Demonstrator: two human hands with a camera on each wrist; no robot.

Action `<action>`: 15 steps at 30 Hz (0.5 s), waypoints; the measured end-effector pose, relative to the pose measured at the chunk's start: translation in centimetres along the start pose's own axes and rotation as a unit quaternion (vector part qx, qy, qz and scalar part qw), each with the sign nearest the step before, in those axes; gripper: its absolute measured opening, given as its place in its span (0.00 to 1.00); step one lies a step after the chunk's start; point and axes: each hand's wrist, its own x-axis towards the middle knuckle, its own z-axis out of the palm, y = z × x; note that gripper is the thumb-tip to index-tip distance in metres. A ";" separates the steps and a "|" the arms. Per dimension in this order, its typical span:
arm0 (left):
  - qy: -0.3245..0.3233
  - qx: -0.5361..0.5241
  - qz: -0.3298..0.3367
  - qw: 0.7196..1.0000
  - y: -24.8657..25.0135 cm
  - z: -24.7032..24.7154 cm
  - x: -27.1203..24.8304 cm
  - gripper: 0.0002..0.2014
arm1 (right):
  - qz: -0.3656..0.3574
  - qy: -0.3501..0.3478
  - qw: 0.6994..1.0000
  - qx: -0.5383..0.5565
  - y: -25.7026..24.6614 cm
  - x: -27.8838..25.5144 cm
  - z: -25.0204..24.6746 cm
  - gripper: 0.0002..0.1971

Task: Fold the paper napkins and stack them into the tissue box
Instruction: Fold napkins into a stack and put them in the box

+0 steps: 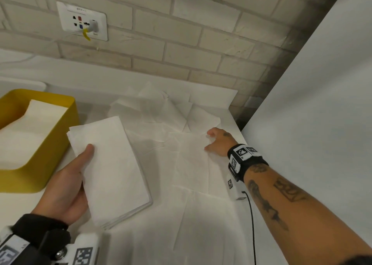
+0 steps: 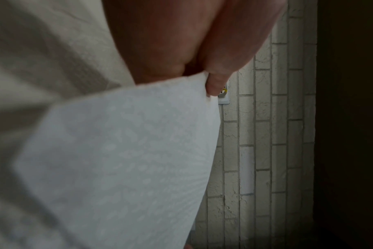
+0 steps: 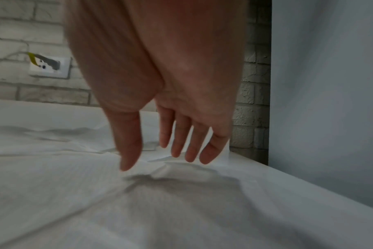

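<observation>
Head view: yellow plastic tissue box (image 1: pixel 66 111) serves as landmark; white folded napkins (image 1: pixel 30 127) already lie inside it.
Left hand (image 1: pixel 68 184): grips a folded stack of white paper napkins (image 1: pixel 112 168), thumb on top, fingers beneath, just right of the box.
Left wrist view: thumb pinches the stack's embossed edge (image 2: pixel 202 87).
Right hand (image 1: pixel 218 142): fingers straight and spread, holding nothing, tips at an unfolded white paper napkin (image 1: pixel 193 160) well right of the box.
Right wrist view: fingertips (image 3: pixel 189 156) meet a raised wrinkle in that sheet (image 3: pixel 166 168); contact cannot be confirmed.
Loose napkins (image 1: pixel 161 107): crumpled heap beyond the flat sheet, far from the box.
Handling: judged very light, limp, easily torn or creased; it likely slides on sheets below.
Hold: probably best pinched at a corner or edge, the stack supported from beneath.
</observation>
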 end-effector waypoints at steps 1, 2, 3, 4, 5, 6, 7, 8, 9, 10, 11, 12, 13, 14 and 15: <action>0.003 0.001 0.002 1.000 0.1 0.1 0.0 0.16 | -0.007 -0.027 0.999 -0.018 -0.1 0.4 -0.3 0.35; 0.006 0.003 0.003 1.000 0.1 0.1 0.0 0.15 | -0.011 -0.045 0.998 -0.034 -0.1 0.7 -0.5 0.37; 0.008 0.003 0.002 1.000 0.2 0.2 -0.1 0.13 | -0.015 -0.053 0.997 -0.047 -0.1 1.1 -0.6 0.37; 0.009 0.002 0.000 1.000 0.2 0.2 -0.1 0.12 | -0.015 -0.055 0.997 -0.050 0.0 1.5 -0.6 0.35; 0.009 0.000 -0.003 1.000 0.3 0.2 0.0 0.12 | -0.010 -0.056 0.997 -0.045 0.1 1.9 -0.5 0.33; 0.010 -0.002 -0.007 1.000 0.2 0.1 0.0 0.12 | -0.004 -0.058 0.997 -0.041 0.3 2.2 -0.5 0.32; 0.012 -0.003 -0.010 1.000 0.2 0.1 0.2 0.12 | 0.003 -0.060 0.997 -0.042 0.3 2.4 -0.5 0.30; 0.011 -0.005 -0.011 1.000 0.2 0.0 0.3 0.12 | 0.011 -0.061 0.997 -0.046 0.5 2.8 -0.6 0.27; 0.010 -0.003 -0.011 1.000 0.2 -0.1 0.4 0.13 | 0.013 -0.062 0.997 -0.045 0.7 3.0 -0.9 0.23; 0.012 -0.001 -0.010 1.000 0.2 0.0 0.5 0.13 | 0.010 -0.066 0.997 -0.037 0.8 3.0 -1.3 0.18; 0.012 0.000 -0.009 1.000 0.2 0.0 0.6 0.14 | 0.004 -0.070 0.997 -0.028 1.0 2.8 -1.8 0.16; 0.010 0.000 -0.009 1.000 0.2 0.0 0.8 0.16 | -0.001 -0.073 0.997 -0.018 1.4 2.7 -2.3 0.15; 0.007 0.002 -0.008 1.000 0.3 0.0 0.9 0.17 | -0.001 -0.080 0.997 -0.010 1.8 2.3 -2.9 0.13; 0.003 0.003 -0.005 1.000 0.4 0.0 0.9 0.20 | -0.001 -0.089 0.996 -0.001 2.3 1.9 -3.5 0.11; -0.001 0.005 -0.001 1.000 0.5 -0.1 1.1 0.21 | -0.003 -0.096 0.995 0.015 2.8 1.5 -4.1 0.09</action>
